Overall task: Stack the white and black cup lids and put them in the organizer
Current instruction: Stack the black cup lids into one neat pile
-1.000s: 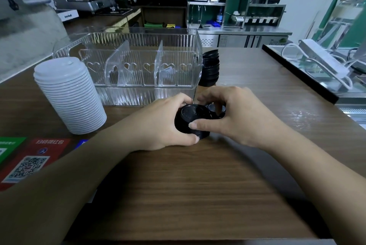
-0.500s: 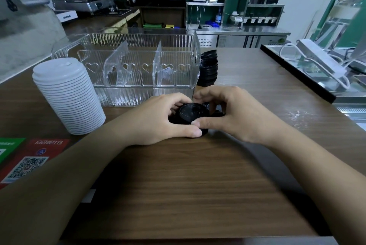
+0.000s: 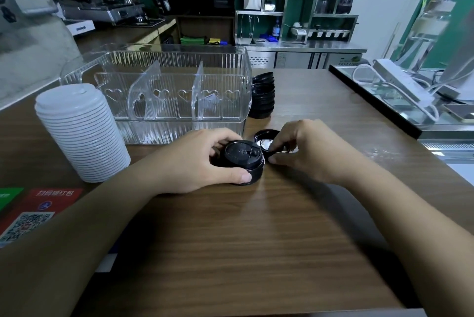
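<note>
Left hand (image 3: 202, 160) grips the small black stack (image 3: 242, 160), right hand (image 3: 305, 150) pinches a loose lid (image 3: 265, 138); a crooked seat could topple it.

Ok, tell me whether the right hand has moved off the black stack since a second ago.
Yes. The right hand shifted right, off the stack to a loose lid near the organizer's right end.

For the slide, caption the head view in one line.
Left hand grips a short black lid stack while right hand pinches a loose black lid beside the empty clear organizer.
</note>
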### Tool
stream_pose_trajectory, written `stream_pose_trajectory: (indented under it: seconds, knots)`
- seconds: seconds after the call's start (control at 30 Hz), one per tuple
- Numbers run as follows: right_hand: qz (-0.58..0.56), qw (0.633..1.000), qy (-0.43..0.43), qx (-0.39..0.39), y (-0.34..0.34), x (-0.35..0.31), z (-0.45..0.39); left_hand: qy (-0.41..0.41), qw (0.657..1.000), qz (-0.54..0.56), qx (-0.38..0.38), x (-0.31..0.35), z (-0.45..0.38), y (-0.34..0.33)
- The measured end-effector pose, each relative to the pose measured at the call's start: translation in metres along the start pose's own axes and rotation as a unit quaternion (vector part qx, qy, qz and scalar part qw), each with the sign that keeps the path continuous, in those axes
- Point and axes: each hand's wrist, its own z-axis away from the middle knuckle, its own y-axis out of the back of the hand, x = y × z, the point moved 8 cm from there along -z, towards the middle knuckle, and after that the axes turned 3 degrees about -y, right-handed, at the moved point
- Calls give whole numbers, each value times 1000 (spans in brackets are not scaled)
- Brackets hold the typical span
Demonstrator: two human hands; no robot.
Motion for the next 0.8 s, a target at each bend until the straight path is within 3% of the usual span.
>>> stream_pose_trajectory:
  seconds: [0.43, 0.53, 0.63, 0.8]
  knots:
    - [28, 999, 3, 40, 5, -7, 0, -2, 1000, 1, -4, 0, 0, 1]
    - [-23, 996, -10, 88, 24, -4, 3, -5, 1000, -7, -7, -1, 1, 2]
    - [-153, 978, -67, 126, 44, 10, 4, -4, 1000, -13, 10, 1, 2, 5]
    - [-289, 946, -89, 118, 46, 7, 6, -27, 996, 3, 80, 11, 6, 18]
